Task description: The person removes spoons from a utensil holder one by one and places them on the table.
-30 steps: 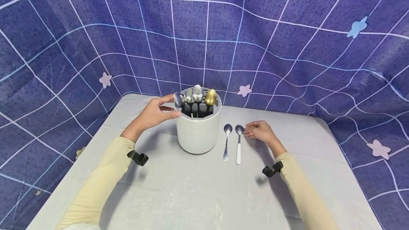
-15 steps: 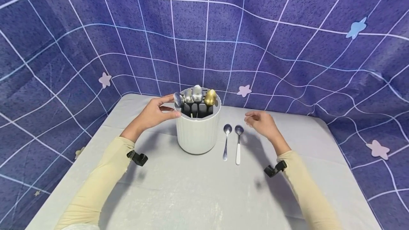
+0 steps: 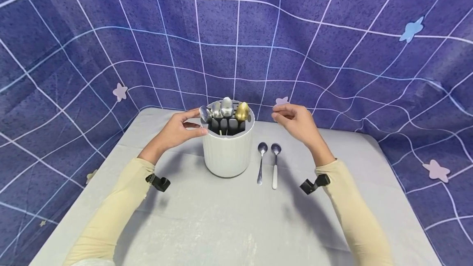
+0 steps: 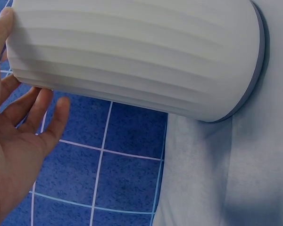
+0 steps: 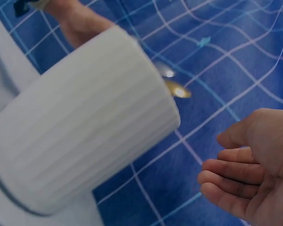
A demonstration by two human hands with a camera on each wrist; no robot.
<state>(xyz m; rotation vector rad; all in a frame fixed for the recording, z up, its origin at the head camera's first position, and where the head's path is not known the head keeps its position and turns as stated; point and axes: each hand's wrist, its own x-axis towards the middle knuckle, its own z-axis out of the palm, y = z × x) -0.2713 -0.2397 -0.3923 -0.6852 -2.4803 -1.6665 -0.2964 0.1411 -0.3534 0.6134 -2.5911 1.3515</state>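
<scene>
A white ribbed utensil holder [image 3: 227, 155] stands upright on the table. Spoon bowls poke above its rim: several silver ones [image 3: 227, 107] and a gold one [image 3: 242, 111]. My left hand [image 3: 177, 130] grips the holder's left side near the rim, thumb in front and fingers behind; the left wrist view shows its little finger [image 4: 61, 117] off the wall. My right hand [image 3: 297, 122] hovers to the right of the holder, fingers loosely curled, with nothing in them. Below it on the table lie a silver spoon [image 3: 260, 163] and a white-handled spoon [image 3: 275, 165], side by side.
Inside the holder are black dividers [image 3: 233, 126]. A grey-white cloth covers the table [image 3: 207, 225]. Behind and at both sides hangs a purple-blue curtain [image 3: 221, 24] with a grid and stars. Each wrist carries a small black camera [image 3: 158, 182].
My right hand has risen from beside the white-handled spoon's bowl and moved back and slightly left, toward the holder. The left hand and both table spoons stay put.
</scene>
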